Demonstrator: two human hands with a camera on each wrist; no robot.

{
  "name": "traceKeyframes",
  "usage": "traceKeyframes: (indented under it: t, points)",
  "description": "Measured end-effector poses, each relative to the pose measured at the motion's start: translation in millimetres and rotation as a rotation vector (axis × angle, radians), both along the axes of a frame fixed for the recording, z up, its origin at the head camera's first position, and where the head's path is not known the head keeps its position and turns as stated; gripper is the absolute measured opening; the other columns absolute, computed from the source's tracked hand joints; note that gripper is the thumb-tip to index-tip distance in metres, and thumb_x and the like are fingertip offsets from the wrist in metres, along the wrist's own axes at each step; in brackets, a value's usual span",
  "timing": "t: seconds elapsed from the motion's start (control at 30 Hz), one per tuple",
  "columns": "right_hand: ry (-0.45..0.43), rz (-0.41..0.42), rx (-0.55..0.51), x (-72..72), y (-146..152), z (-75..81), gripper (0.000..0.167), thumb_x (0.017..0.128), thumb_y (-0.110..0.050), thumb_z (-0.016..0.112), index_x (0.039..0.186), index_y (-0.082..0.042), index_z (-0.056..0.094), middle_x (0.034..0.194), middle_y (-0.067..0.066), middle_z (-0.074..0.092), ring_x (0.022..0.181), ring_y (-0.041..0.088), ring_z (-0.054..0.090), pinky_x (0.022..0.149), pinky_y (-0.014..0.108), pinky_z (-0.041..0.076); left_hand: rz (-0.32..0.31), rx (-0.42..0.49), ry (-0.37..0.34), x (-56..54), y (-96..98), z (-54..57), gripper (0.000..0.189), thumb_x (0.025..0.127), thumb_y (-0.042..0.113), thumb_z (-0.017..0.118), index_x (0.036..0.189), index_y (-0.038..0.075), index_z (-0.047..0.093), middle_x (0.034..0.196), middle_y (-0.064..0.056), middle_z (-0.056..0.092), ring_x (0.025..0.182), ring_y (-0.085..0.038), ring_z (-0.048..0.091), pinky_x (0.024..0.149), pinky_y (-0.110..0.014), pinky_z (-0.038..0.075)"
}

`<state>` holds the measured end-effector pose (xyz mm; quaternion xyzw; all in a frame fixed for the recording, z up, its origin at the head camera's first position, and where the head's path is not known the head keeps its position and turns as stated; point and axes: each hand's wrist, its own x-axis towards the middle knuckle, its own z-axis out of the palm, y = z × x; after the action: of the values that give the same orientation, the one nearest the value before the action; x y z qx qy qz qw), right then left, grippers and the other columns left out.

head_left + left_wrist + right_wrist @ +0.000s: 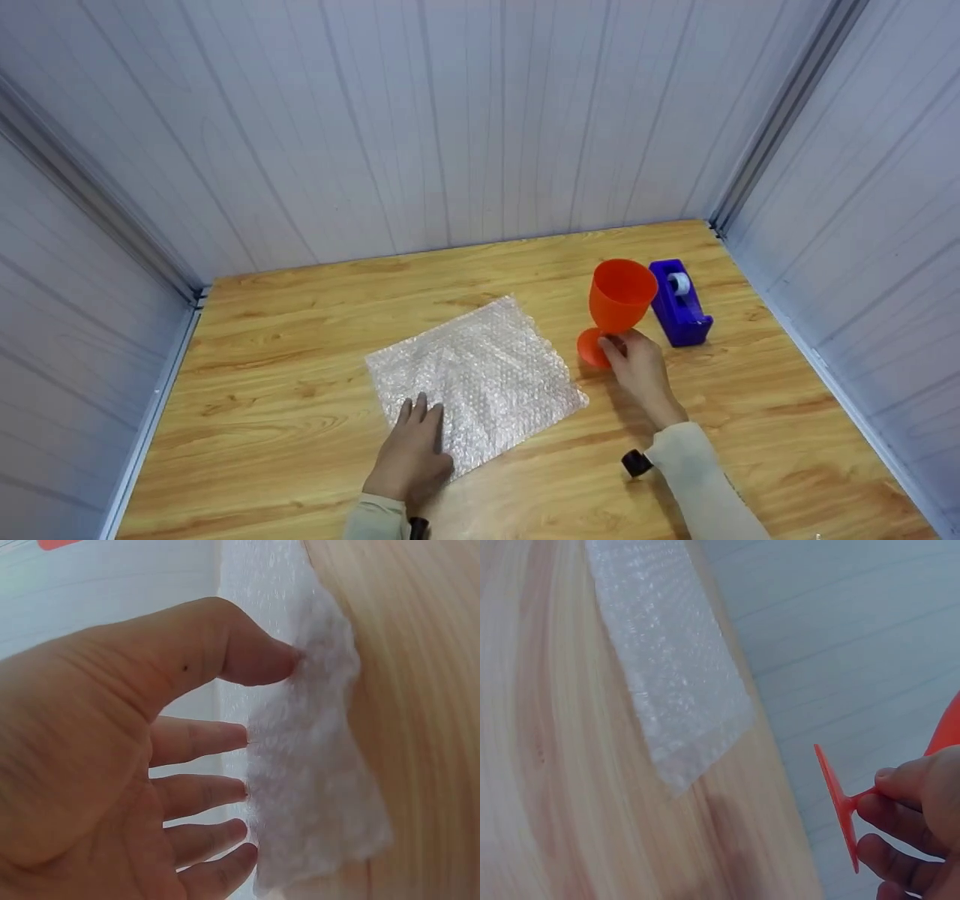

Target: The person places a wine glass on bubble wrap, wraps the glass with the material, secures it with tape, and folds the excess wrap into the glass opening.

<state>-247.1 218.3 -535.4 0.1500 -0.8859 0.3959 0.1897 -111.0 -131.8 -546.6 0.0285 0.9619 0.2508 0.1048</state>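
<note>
The right hand (643,373) pinched an orange-red goblet (621,304) by its stem (863,793), near a blue tape dispenser (681,321); the left hand (411,454), thumb (259,660) spread wide, touched bubble wrap (499,375).

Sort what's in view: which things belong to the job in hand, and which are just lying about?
In the job:
orange-red goblet, its stem pinched by the right hand
bubble wrap, touched by the left hand

Lying about:
blue tape dispenser, untouched, though possibly meant for use
</note>
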Motion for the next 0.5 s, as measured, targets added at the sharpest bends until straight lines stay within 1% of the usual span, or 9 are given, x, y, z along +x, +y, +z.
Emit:
traceKeyframes:
  t: [0.13, 0.23, 0.33, 0.43, 0.5]
  points:
    - [0.006, 0.025, 0.010, 6.5, -1, 5.0, 0.005, 0.092, -0.004, 0.072, 0.094, 0.000, 0.069, 0.082, 0.008, 0.067, 0.071, 0.025, 0.062, 0.067, 0.045, 0.054, -0.022, -0.005, 0.037, -1.1, 2.3, 1.1, 0.079, 0.068, 0.012, 0.070, 0.143, -0.004, 0.048, 0.152, -0.033, 0.032, 0.141, -0.056, 0.021, 0.113, -0.061, 0.026]
    - [-0.009, 0.041, 0.011, 11.0, -1, 8.3, 0.006, 0.092, -0.004, 0.072, 0.095, 0.000, 0.069, 0.085, 0.010, 0.068, 0.075, 0.027, 0.065, 0.071, 0.047, 0.056, -0.029, -0.017, 0.052, -2.0, 4.4, 2.3, 0.079, 0.067, 0.011, 0.072, 0.141, -0.004, 0.050, 0.151, -0.034, 0.032, 0.139, -0.058, 0.021, 0.111, -0.063, 0.028]
    - [-0.030, 0.052, 0.014, 15.2, -1, 11.3, 0.007, 0.092, -0.005, 0.072, 0.096, 0.000, 0.068, 0.087, 0.010, 0.068, 0.079, 0.028, 0.066, 0.074, 0.048, 0.056, -0.030, -0.031, 0.061, -3.5, 6.8, 2.1, 0.077, 0.066, 0.010, 0.073, 0.140, -0.003, 0.052, 0.149, -0.037, 0.033, 0.137, -0.061, 0.023, 0.107, -0.065, 0.032]
    - [-0.029, 0.072, 0.025, 18.9, -2, 13.4, 0.007, 0.092, -0.005, 0.072, 0.096, -0.001, 0.068, 0.087, 0.010, 0.068, 0.078, 0.027, 0.065, 0.074, 0.047, 0.056, -0.031, -0.045, 0.072, -5.5, 10.1, 1.5, 0.075, 0.066, 0.009, 0.075, 0.138, -0.001, 0.055, 0.145, -0.036, 0.035, 0.134, -0.059, 0.027, 0.103, -0.063, 0.039]
    - [-0.024, 0.084, 0.033, 20.9, -2, 14.6, 0.007, 0.092, -0.006, 0.071, 0.095, -0.001, 0.067, 0.085, 0.009, 0.067, 0.077, 0.026, 0.064, 0.073, 0.046, 0.056, -0.040, -0.055, 0.096, -7.0, 12.4, 0.8, 0.074, 0.064, 0.009, 0.076, 0.135, -0.001, 0.057, 0.139, -0.034, 0.039, 0.130, -0.055, 0.033, 0.101, -0.060, 0.043]
